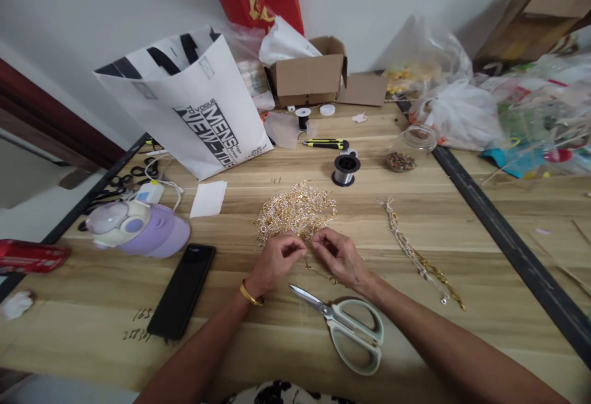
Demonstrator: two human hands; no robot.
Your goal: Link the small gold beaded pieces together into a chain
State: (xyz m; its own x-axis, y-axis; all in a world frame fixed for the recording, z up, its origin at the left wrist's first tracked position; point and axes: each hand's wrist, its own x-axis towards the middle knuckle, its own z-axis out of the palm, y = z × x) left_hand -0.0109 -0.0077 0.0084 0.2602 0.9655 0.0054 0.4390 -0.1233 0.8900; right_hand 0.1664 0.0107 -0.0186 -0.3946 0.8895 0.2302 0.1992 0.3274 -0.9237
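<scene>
A heap of small gold and silver chain pieces and rings (295,207) lies at the middle of the table. Just in front of it, my left hand (279,259) is closed in a pinch. A thin gold chain (318,271) runs from its fingertips down to the right, with a small ring at its loose end on the wood. Close beside it my right hand (339,255) also pinches, but whatever sits between those fingertips is too small to make out. Scissors with pale handles (355,330) lie partly open below the hands, touching neither.
Finished-looking silver and gold chains (413,253) lie to the right. Behind the heap are a wire spool (345,171), a yellow-black cutter knife (325,144) and a jar of beads (409,151). A phone (181,293), a purple bottle (154,228) and a white bag (203,108) stand left.
</scene>
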